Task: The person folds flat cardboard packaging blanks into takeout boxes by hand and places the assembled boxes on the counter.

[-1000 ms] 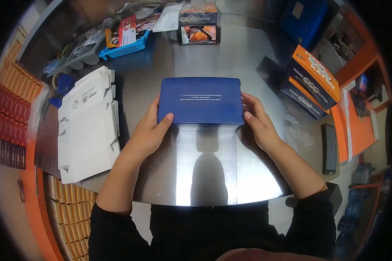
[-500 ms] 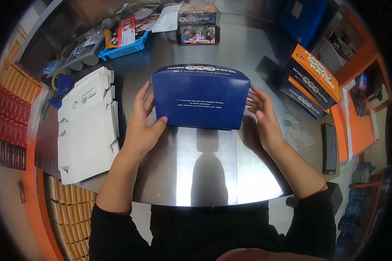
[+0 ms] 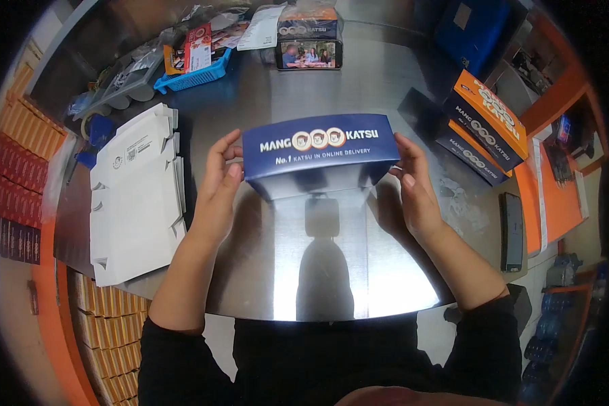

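Note:
A dark blue cardboard food box (image 3: pixel 321 150) is between my two hands over the middle of the steel table. Its narrow panel, printed "MANG KATSU" with three round faces, is turned up toward me. My left hand (image 3: pixel 219 177) grips the left end, thumb on the near side and fingers behind. At the right end, my right hand (image 3: pixel 416 186) has its fingertips against the box and its thumb below them. Whether the box's bottom touches the table cannot be made out.
Flat white box blanks (image 3: pixel 139 196) are stacked at left. Two folded boxes (image 3: pixel 484 128) and a dark phone (image 3: pixel 512 231) lie at right. A phone playing video (image 3: pixel 309 55) leans on another box at the back, near a blue basket (image 3: pixel 195 76) of packets.
The box has tilted, so its logo panel now faces me instead of the wide side with small text. Both hands still hold its ends, the left shifted slightly.

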`<action>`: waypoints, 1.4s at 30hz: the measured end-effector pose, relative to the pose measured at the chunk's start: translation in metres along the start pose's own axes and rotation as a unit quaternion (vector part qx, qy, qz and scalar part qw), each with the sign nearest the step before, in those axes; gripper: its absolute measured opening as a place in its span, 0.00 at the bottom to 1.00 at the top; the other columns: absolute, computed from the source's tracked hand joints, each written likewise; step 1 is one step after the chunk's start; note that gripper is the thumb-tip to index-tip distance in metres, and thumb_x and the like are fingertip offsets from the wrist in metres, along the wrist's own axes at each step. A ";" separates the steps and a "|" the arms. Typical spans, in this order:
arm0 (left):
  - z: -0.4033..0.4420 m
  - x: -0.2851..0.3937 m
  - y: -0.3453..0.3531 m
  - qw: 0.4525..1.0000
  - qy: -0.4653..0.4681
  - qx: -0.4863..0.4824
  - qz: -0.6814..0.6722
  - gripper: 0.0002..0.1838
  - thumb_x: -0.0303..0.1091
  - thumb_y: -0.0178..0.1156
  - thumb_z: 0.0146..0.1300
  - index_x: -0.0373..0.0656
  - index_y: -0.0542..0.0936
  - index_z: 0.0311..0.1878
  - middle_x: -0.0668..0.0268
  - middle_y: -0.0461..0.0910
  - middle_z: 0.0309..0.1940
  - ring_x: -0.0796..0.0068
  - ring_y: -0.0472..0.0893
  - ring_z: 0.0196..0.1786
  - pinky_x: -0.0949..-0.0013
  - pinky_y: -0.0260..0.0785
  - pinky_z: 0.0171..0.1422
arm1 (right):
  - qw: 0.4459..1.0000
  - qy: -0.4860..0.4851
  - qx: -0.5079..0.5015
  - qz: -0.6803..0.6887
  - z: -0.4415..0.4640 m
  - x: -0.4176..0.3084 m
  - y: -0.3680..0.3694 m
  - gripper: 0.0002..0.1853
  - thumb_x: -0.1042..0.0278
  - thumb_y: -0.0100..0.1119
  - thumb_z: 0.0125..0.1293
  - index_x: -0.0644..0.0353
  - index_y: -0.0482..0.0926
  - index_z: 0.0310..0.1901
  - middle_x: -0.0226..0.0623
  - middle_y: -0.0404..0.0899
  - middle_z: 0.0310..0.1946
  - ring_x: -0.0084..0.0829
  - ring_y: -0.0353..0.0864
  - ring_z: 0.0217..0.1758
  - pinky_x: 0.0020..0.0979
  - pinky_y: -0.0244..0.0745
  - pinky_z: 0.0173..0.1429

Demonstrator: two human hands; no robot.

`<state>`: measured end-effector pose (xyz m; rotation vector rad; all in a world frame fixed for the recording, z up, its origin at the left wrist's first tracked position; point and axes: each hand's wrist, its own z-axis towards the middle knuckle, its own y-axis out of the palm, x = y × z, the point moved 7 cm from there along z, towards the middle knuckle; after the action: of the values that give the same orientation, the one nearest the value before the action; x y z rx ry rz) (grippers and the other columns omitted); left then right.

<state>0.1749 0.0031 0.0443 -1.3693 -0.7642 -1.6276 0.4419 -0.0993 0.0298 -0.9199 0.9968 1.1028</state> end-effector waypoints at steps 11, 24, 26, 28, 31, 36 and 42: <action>-0.003 0.011 0.002 0.999 0.017 -0.022 -0.029 0.23 0.29 0.56 0.60 0.39 0.69 0.60 0.59 0.66 0.57 0.68 0.67 0.61 0.64 0.63 0.63 | 0.998 -0.004 -0.024 0.065 0.000 -0.007 0.006 0.39 0.43 0.45 0.63 0.66 0.57 0.67 0.45 0.59 0.62 0.34 0.59 0.65 0.36 0.49 0.70; -0.004 -0.002 0.016 0.949 0.025 -0.067 0.306 0.28 0.32 0.57 0.62 0.43 0.65 0.65 0.45 0.55 0.68 0.48 0.59 0.70 0.59 0.56 0.69 | 0.991 0.073 -0.107 -0.029 -0.003 0.008 0.022 0.22 0.71 0.45 0.68 0.60 0.59 0.63 0.44 0.62 0.62 0.37 0.62 0.67 0.35 0.57 0.70; -0.004 -0.006 0.015 0.949 -0.004 -0.083 0.305 0.31 0.35 0.56 0.63 0.44 0.61 0.69 0.42 0.53 0.69 0.45 0.56 0.71 0.57 0.52 0.71 | 0.989 0.085 -0.106 -0.056 -0.003 0.007 0.022 0.22 0.74 0.46 0.68 0.58 0.60 0.63 0.44 0.62 0.61 0.38 0.65 0.65 0.37 0.60 0.69; -0.005 -0.002 0.018 0.942 -0.015 -0.113 0.317 0.33 0.38 0.55 0.64 0.44 0.57 0.71 0.40 0.55 0.68 0.44 0.54 0.72 0.58 0.48 0.73 | 0.989 0.083 -0.106 -0.064 -0.003 0.010 0.021 0.23 0.74 0.47 0.67 0.58 0.60 0.63 0.45 0.62 0.61 0.38 0.66 0.65 0.37 0.61 0.69; -0.006 -0.002 0.018 0.938 -0.014 -0.118 0.326 0.32 0.36 0.53 0.66 0.39 0.56 0.70 0.47 0.58 0.68 0.55 0.58 0.71 0.63 0.47 0.73 | 0.988 0.082 -0.105 -0.075 -0.003 0.010 0.021 0.23 0.74 0.47 0.67 0.58 0.60 0.63 0.45 0.63 0.61 0.39 0.66 0.65 0.37 0.61 0.69; -0.006 0.005 0.021 0.945 -0.022 -0.127 0.300 0.32 0.38 0.53 0.66 0.38 0.56 0.70 0.46 0.59 0.67 0.54 0.59 0.71 0.62 0.47 0.73 | 0.988 0.076 -0.105 -0.086 -0.003 0.011 0.021 0.23 0.74 0.48 0.67 0.58 0.60 0.63 0.45 0.63 0.61 0.38 0.67 0.64 0.36 0.61 0.69; -0.006 0.006 0.022 0.947 -0.020 -0.132 0.294 0.32 0.39 0.53 0.66 0.38 0.56 0.70 0.45 0.59 0.67 0.53 0.59 0.71 0.62 0.46 0.74 | 0.988 0.072 -0.104 -0.084 -0.003 0.011 0.020 0.23 0.75 0.48 0.67 0.58 0.60 0.63 0.45 0.63 0.60 0.38 0.68 0.63 0.36 0.62 0.68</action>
<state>0.1914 -0.0130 0.0472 -1.6278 -0.1226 -1.2499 0.4231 -0.0948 0.0163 -1.2449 0.9128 1.0221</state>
